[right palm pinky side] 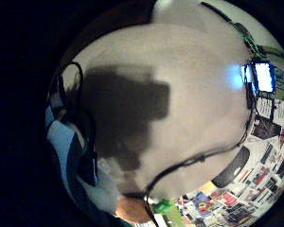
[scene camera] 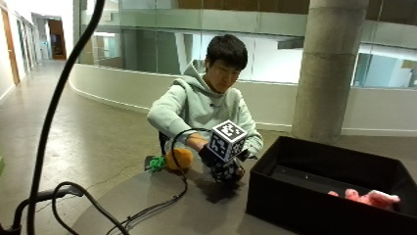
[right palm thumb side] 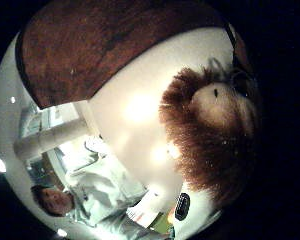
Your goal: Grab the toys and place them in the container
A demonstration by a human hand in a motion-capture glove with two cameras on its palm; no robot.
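Note:
My gloved right hand (scene camera: 212, 155) hovers just above the round grey table (scene camera: 196, 215), in front of the seated person. It grips a brown furry toy (scene camera: 226, 174) that hangs below it. In the thumb side palm view this toy (right palm thumb side: 210, 135) is close to the palm and shows a tan face. An orange toy (scene camera: 180, 159) with a green end lies on the table beside the hand, on the side away from the container; it also shows at the table's edge (right palm pinky side: 132, 210). A black container (scene camera: 306, 205) stands open on the table to the other side, with a pink toy (scene camera: 368, 197) inside.
Black cables (scene camera: 150, 210) trail across the near part of the table. The hand's shadow (right palm pinky side: 123, 109) falls on the bare grey tabletop. A concrete column (scene camera: 329, 68) stands behind the container.

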